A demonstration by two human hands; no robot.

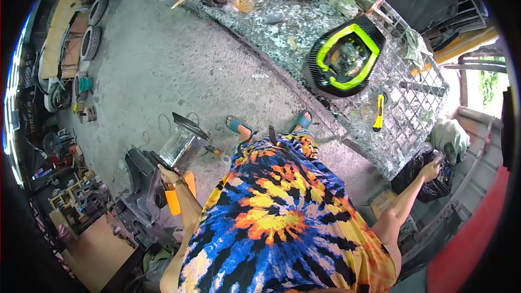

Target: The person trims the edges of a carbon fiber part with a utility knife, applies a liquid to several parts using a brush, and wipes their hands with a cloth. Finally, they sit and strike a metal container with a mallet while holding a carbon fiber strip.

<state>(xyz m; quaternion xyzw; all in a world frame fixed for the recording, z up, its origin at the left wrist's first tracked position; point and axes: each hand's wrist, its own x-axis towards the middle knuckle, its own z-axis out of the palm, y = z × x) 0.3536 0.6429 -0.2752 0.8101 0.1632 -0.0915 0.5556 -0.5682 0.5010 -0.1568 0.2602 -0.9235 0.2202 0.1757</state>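
Note:
My left hand (169,176), with a band at the wrist, is out to the left with its fingers curled at the end of a dark, narrow piece (156,159); I cannot tell what that piece is. Right below the wrist is an orange sheet (173,199). Black moulded panels (142,171) stand beside this hand. On the other side, my right hand (432,169) is closed at the top of a black plastic bag (411,174). A pale cloth (450,140) lies just beyond the bag.
A stained workbench (260,32) runs diagonally ahead. On it are a black carbon-patterned housing (319,70) with a bright green rim and a yellow utility knife (379,114). Tyres (90,43) line the left wall. Tools and parts (81,198) crowd the lower left.

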